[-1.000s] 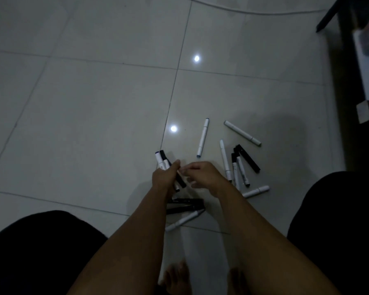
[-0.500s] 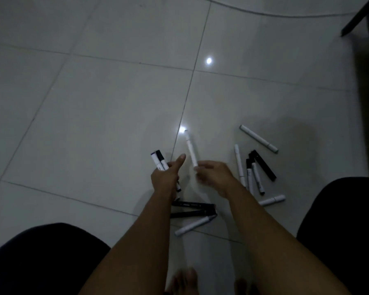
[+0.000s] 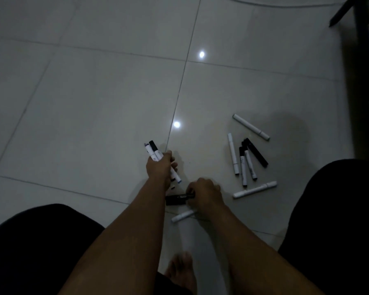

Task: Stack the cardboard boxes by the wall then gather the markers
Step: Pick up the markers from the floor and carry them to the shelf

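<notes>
Left hand: the left hand clasps a bundle of slim black and white plastic markers; at least three show.
Right hand: the right hand curls onto two black markers on the pale tiled floor, just beside the bundle.
Under right wrist: one white marker.
Right of the bundle: six loose markers, four white or mostly white, two black.

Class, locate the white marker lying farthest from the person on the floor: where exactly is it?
In the head view, the farthest white marker lies alone on the tile floor at right, beyond the loose marker cluster, well clear of both hands.
</notes>
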